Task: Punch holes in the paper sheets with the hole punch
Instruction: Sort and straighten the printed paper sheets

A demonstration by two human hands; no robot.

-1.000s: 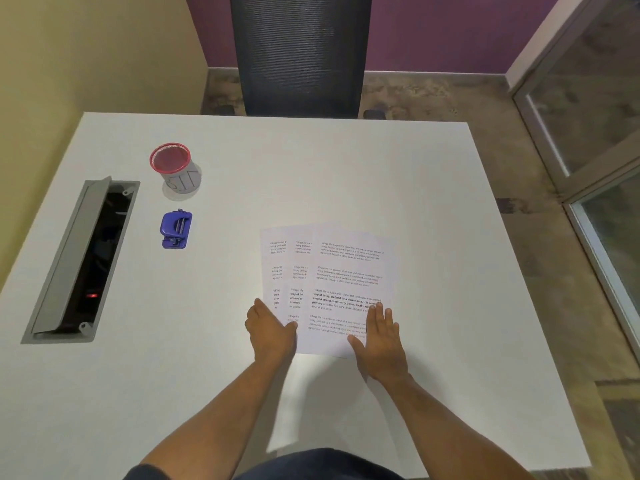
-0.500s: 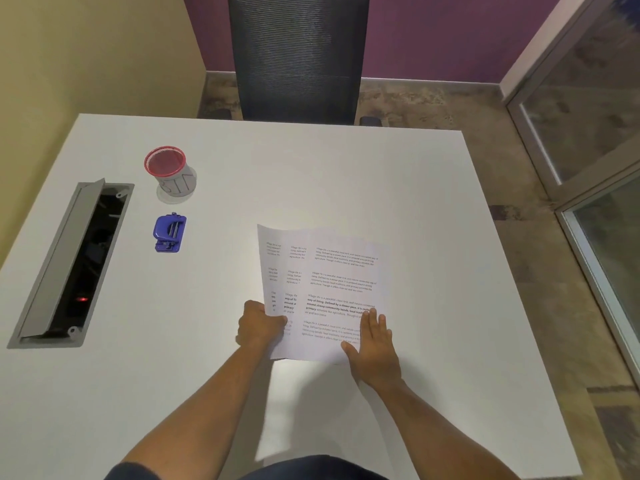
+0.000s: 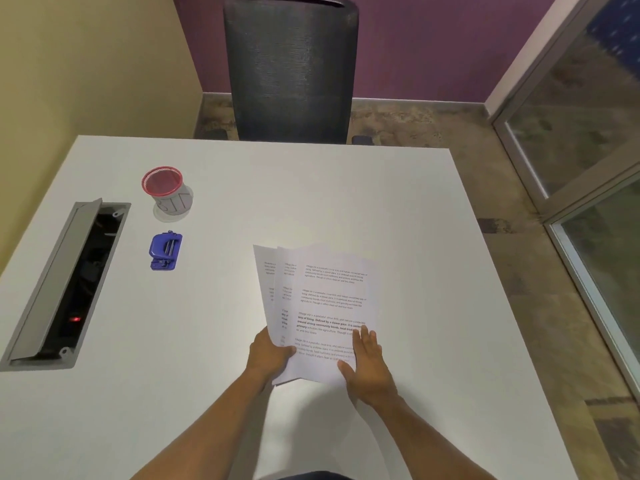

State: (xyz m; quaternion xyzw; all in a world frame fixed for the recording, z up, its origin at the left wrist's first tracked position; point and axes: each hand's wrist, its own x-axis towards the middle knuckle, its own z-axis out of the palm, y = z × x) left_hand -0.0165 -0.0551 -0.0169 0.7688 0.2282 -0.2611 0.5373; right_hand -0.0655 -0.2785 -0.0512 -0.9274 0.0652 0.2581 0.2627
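Three printed paper sheets [image 3: 329, 299], fanned and overlapping, are in front of me on the white table [image 3: 346, 202]. My left hand [image 3: 268, 355] grips their lower left corner, thumb on top, lifting that edge off the table. My right hand [image 3: 367, 365] lies flat, fingers spread, on the lower right part of the top sheet. A small blue hole punch [image 3: 165, 251] sits on the table far to the left of the sheets, with neither hand near it.
A red-rimmed mesh cup [image 3: 166, 190] stands just behind the punch. An open grey cable box [image 3: 65, 285] is sunk into the table's left side. A black office chair [image 3: 291, 67] stands at the far edge. A glass partition [image 3: 588, 168] is on the right.
My left hand went from resting flat on the sheets to gripping their lower left corner and raising it. The sheets have drawn closer together. My right hand stays pressed on them.
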